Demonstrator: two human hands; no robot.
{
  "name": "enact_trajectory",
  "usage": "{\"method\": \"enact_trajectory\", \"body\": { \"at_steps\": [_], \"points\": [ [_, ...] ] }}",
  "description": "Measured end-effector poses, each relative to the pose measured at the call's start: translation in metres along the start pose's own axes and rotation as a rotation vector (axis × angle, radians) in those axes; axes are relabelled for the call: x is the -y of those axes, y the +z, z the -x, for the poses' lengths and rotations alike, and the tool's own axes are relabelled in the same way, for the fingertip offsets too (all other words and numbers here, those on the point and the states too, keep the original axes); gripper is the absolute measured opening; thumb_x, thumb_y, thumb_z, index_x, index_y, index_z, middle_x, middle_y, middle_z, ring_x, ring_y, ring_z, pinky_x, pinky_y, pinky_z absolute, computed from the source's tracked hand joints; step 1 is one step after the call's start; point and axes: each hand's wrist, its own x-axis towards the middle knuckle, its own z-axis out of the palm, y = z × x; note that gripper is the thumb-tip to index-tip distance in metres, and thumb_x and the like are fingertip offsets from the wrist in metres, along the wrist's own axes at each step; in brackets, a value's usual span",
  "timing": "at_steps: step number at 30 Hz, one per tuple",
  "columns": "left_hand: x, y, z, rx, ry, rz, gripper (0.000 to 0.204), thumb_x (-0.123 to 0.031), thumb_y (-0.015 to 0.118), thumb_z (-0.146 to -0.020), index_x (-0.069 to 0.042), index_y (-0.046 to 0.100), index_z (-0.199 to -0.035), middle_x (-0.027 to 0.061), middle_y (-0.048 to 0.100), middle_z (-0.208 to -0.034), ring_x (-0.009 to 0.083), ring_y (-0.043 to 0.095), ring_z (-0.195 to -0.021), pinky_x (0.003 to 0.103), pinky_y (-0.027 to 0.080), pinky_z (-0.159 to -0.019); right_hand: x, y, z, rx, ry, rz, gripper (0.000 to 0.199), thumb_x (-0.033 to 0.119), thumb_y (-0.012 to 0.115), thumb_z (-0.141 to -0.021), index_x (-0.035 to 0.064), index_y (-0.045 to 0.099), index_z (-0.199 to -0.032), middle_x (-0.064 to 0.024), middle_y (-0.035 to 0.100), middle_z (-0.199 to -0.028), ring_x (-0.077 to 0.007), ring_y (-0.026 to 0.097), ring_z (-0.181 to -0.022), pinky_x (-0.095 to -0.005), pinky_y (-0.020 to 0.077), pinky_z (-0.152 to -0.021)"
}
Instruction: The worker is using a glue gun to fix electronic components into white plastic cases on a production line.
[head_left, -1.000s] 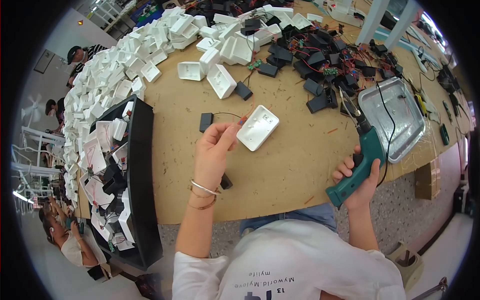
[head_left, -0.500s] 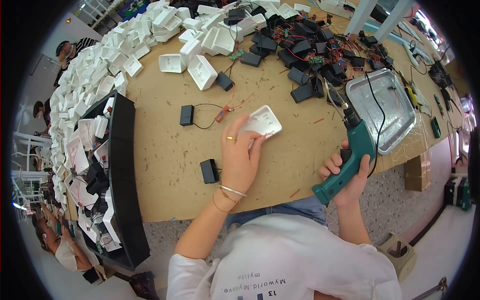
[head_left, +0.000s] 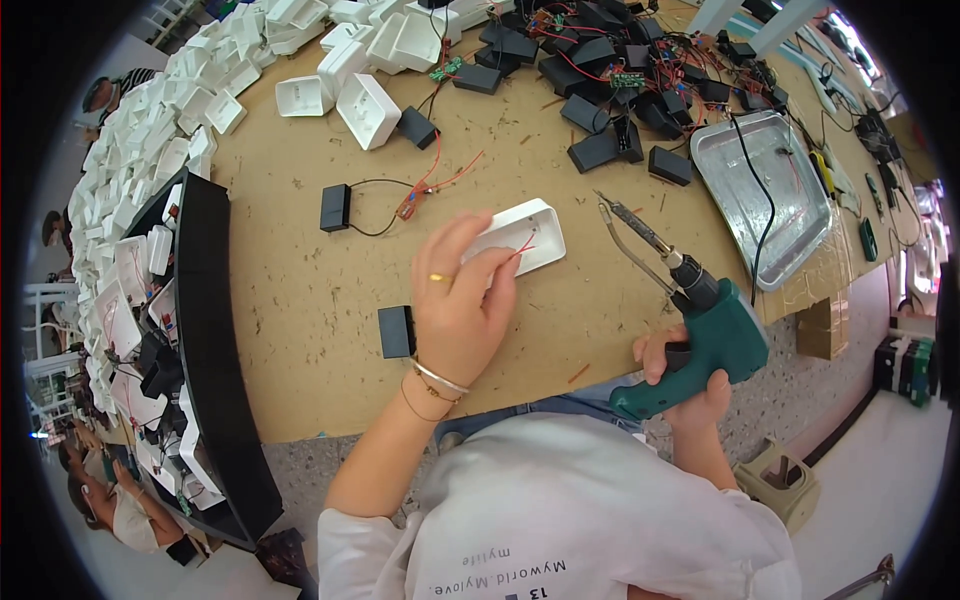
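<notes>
Left hand pins the white casing mid-table, I see; right hand grips the green soldering gun nearby. Steel tray right, black boxes far.

Single head-worn fisheye view, steeply down and close over the workbench.
</notes>
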Motion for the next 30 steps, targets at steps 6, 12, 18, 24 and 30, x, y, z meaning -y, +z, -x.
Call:
{"method": "enact_trajectory", "body": {
  "at_steps": [6, 12, 18, 24, 30],
  "points": [
    [-0.001, -0.015, -0.006, -0.067, 0.156, 0.043, 0.021, -0.004, 0.072, -0.069, -0.007, 0.063, -0.088, 0.0029, 0.062, -0.079, 0.0208, 0.059, -0.075, 0.035, 0.043, -0.077, 0.002, 0.002, -0.004, -0.063, 0.027, -0.043, 0.065, 0.06, 0.049, -0.081, 0.0043, 0.05, -0.114, -0.0061, 0.051, -0.072, -0.0139, 0.045, -0.064, -0.0355, 0.0338, -0.074],
    [0.004, -0.015, -0.004, -0.036, 0.07, 0.167, 0.021, -0.005, 0.073, -0.07, -0.006, 0.062, -0.087, 0.0036, 0.062, -0.076, 0.019, 0.057, -0.07, 0.032, 0.044, -0.07, 0.001, 0.002, -0.005, -0.066, 0.024, -0.04, 0.065, 0.059, 0.05, -0.08, 0.0036, 0.05, -0.114, -0.0062, 0.051, -0.071, -0.0139, 0.046, -0.064, -0.0349, 0.0343, -0.073],
    [-0.003, -0.013, -0.003, 0.002, -0.042, 0.113, 0.016, -0.002, 0.071, -0.07, -0.006, 0.06, -0.081, 0.0009, 0.054, -0.066, 0.0185, 0.05, -0.062, 0.031, 0.039, -0.062, 0.0, 0.002, -0.004, -0.091, 0.023, -0.056, 0.065, 0.059, 0.051, -0.08, 0.0034, 0.05, -0.113, -0.006, 0.051, -0.071, -0.014, 0.046, -0.064, -0.035, 0.0344, -0.072],
    [0.004, -0.007, -0.003, -0.007, 0.077, -0.108, 0.016, -0.004, 0.072, -0.068, -0.008, 0.059, -0.077, -0.0001, 0.051, -0.065, 0.0179, 0.048, -0.063, 0.031, 0.036, -0.065, 0.001, 0.003, 0.0, -0.059, 0.015, -0.002, 0.065, 0.06, 0.051, -0.08, 0.0031, 0.051, -0.112, -0.0069, 0.053, -0.072, -0.0146, 0.048, -0.064, -0.0348, 0.0346, -0.071],
    [0.003, -0.009, -0.005, -0.034, 0.117, -0.063, 0.015, -0.005, 0.072, -0.068, -0.009, 0.061, -0.077, -0.0003, 0.053, -0.067, 0.0186, 0.05, -0.066, 0.032, 0.037, -0.068, 0.002, 0.005, 0.001, -0.06, 0.024, 0.063, 0.066, 0.061, 0.05, -0.079, 0.0032, 0.051, -0.111, -0.0073, 0.053, -0.072, -0.015, 0.048, -0.063, -0.0347, 0.0343, -0.071]
  ]
}}
